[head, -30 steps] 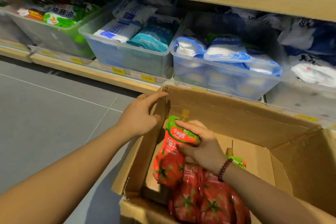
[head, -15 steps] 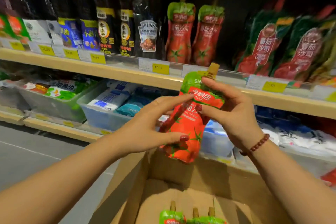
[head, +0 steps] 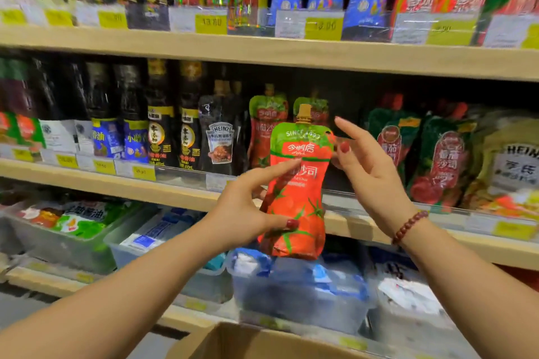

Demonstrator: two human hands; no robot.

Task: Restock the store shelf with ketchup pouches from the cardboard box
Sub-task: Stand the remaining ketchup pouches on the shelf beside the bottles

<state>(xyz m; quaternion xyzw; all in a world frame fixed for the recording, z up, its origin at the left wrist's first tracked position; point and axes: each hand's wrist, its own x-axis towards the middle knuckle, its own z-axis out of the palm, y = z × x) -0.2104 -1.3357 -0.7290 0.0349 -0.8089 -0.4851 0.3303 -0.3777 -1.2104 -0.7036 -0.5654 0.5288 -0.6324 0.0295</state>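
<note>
A red ketchup pouch (head: pixel 297 183) with a green top and a gold cap hangs upright in front of the middle shelf (head: pixel 116 183). My left hand (head: pixel 245 213) grips its lower half, thumb on the front near the bottom, index finger across the front. My right hand (head: pixel 370 172) pinches the upper right edge with the thumb; its index finger points up, clear of the pouch. Two matching pouches (head: pixel 267 125) stand on the shelf right behind it. The open edge of the cardboard box (head: pixel 248 341) shows at the bottom.
Dark sauce bottles and a Heinz bottle (head: pixel 220 137) fill the shelf to the left of the pouches. Green and red pouches (head: pixel 437 160) stand to the right. Clear plastic bins (head: pixel 291 294) of bagged goods sit on the lower shelf.
The pouch rose out of the box to the middle shelf's height. My left hand left the box flap and took the pouch's lower half. My right index finger lifted off the top.
</note>
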